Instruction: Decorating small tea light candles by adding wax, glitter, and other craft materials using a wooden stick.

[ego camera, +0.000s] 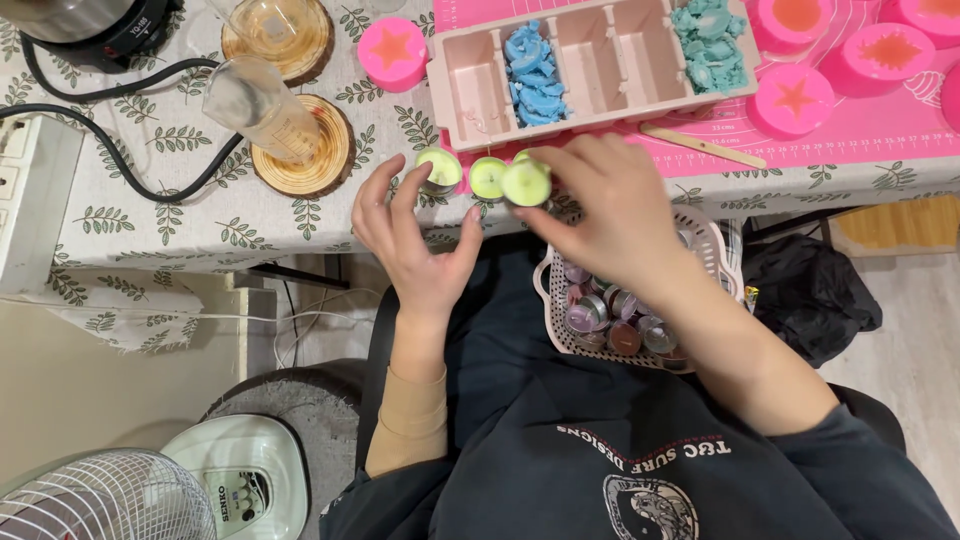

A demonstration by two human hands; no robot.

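Right hand (610, 205) was pinching a small pale-green tealight candle (526, 183) by its rim, fingers closed round it, holding it just at the table edge (200, 240) next to two matching green tealights: one (488, 178) just beside it, the other (439, 170) further left. Left hand (415, 240) was open, palm up, fingers spread and curled slightly, thumb tip near the leftmost candle but apparently not gripping anything; contact there hard to tell. A white plastic basket (715, 245) sat on the lap under the right wrist, holding more tealights in metal cups, purple and brown ones visible. Behind the candles lay a pink compartment tray (590, 62) with blue wax pieces (533, 72) in one slot and teal wax pieces (712, 45) in another, on a pink mat (860, 130); a wooden stick (702, 145) lay near it. Glass beakers sat on wooden coasters (300, 150) to the left. Judged: to place the held candle well, keep it level so the wax top isn't smeared, set it down flat in line with the other two, close but not knocking them, well in from the table edge, then release the pinch cleanly.
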